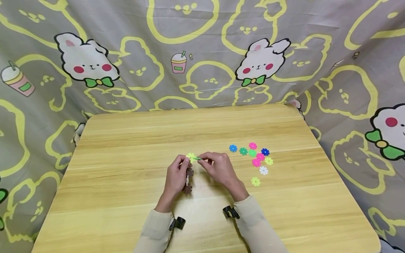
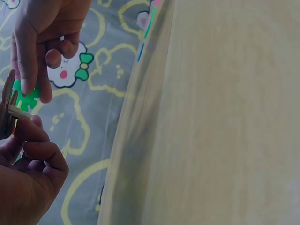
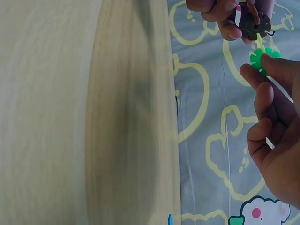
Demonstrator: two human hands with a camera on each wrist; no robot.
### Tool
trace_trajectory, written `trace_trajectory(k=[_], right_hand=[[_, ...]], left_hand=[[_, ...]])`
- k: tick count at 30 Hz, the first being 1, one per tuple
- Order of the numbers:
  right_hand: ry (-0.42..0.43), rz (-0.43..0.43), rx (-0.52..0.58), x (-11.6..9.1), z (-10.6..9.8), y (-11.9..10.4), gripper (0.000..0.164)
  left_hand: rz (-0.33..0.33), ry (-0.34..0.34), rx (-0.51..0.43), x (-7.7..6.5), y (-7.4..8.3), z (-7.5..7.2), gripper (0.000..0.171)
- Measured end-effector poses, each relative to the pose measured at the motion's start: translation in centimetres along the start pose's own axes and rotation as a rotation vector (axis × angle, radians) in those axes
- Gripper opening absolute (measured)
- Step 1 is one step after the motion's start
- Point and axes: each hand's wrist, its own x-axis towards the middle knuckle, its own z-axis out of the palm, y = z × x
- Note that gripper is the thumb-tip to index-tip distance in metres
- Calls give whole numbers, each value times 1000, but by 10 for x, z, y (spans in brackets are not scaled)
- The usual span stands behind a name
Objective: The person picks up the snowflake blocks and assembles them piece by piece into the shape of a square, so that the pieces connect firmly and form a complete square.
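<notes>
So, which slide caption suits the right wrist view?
Right hand pinches a green disc; left hand holds joined brown and yellow discs.

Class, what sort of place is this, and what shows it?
Probably an indoor play or craft spot: patterned cloth hangs behind and beside a wood-grained table, with colourful notched discs lying on it.

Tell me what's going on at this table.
A person is handling small notched discs with both hands. The left hand holds a linked piece that includes brown discs and a yellow disc. The right hand pinches a green disc by the yellow one's edge; whether the two are locked together I can't tell. More loose discs, in pink, blue, green, yellow and white, lie on the wooden table to the person's right.
</notes>
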Motion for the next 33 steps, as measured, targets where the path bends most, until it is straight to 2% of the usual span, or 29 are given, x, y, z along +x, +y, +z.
trace_trajectory(k=[6,14,23,33], right_hand=[[-26,42,4,-1,-2,1,7],[-32,40,17,-2,-5,4,8],[-25,70,-9,-7,-15,17,10],[8,196,-55,-15,-39,36,10]], left_hand=[[-12,-9,-13,0,1,1,19],[-3,-25,-54,1,0,0,20],[-1,-14,-54,2,-2,-3,20],[7,-7,-38,2,-1,-4,20]])
